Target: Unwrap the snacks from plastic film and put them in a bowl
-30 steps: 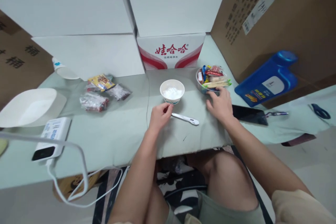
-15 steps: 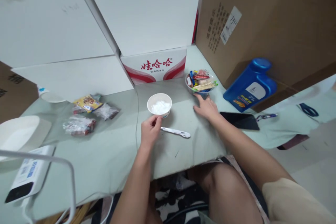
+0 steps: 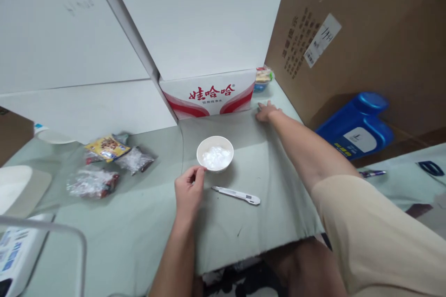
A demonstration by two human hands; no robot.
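Note:
A white paper bowl (image 3: pixel 199 159) with white, glossy contents stands on the cloth-covered table. My left hand (image 3: pixel 189 190) is closed at its near left rim, thumb and forefinger pinched against the edge. In front of the bowl lies a white utility knife (image 3: pixel 237 194), touched by neither hand. My right hand (image 3: pixel 266 112) reaches far forward, fingers apart and near the tabletop, holding nothing. Just beyond its fingertips is a clear bowl of small packets and sticks (image 3: pixel 262 87), partly hidden behind the white and red carton (image 3: pixel 212 95).
Plastic-wrapped packets (image 3: pixel 94 182) and a yellow snack packet (image 3: pixel 107 147) lie on the left. A cream container (image 3: pixel 38 190) and a white device (image 3: pixel 29 246) are at the left edge. A blue bottle (image 3: pixel 355 125) leans by a brown cardboard box (image 3: pixel 376 32) on the right.
The clear bowl of packets has moved back, partly behind the carton. My right hand has followed it forward and is now apart from it. My left hand has shifted slightly left along the paper bowl's rim.

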